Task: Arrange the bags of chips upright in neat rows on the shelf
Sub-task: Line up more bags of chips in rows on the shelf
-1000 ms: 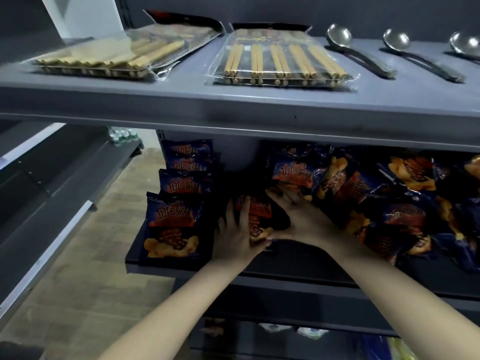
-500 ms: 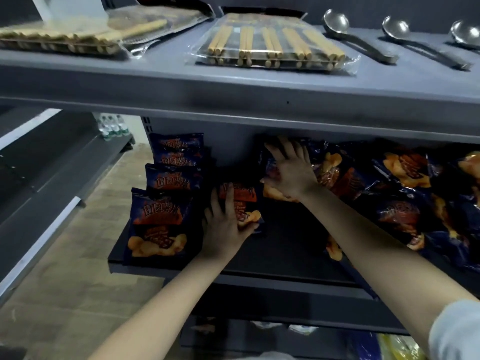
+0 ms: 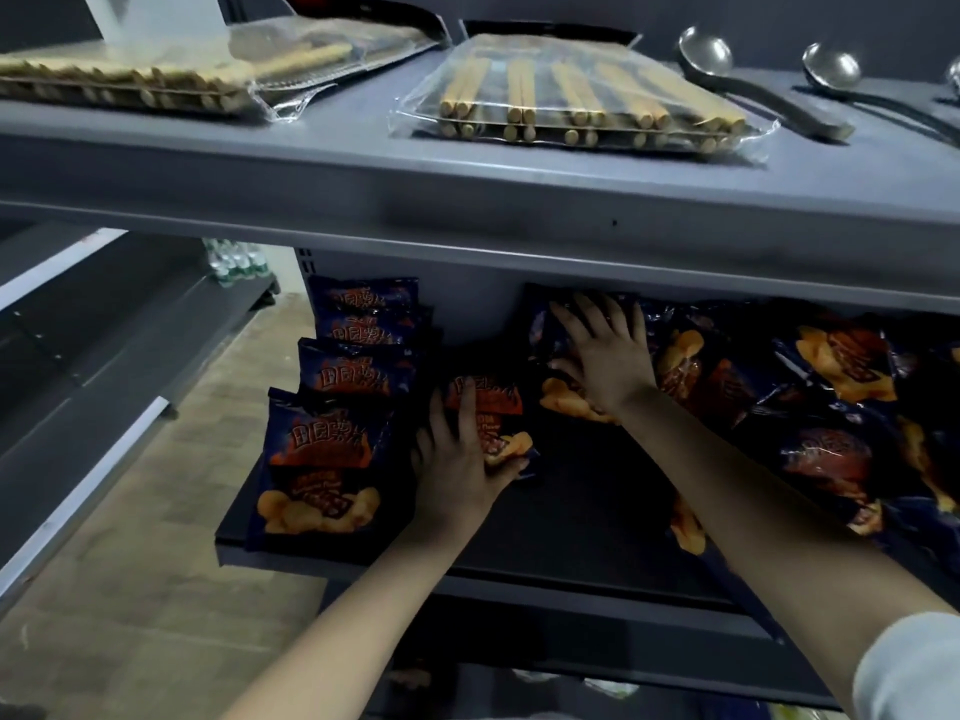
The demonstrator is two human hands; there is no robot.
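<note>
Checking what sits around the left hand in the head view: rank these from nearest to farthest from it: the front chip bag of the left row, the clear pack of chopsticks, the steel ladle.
1. Front chip bag of the left row: just left of the left hand, same shelf.
2. Pack of chopsticks: upper shelf, above and right.
3. Steel ladle: upper shelf, farther right.
</note>
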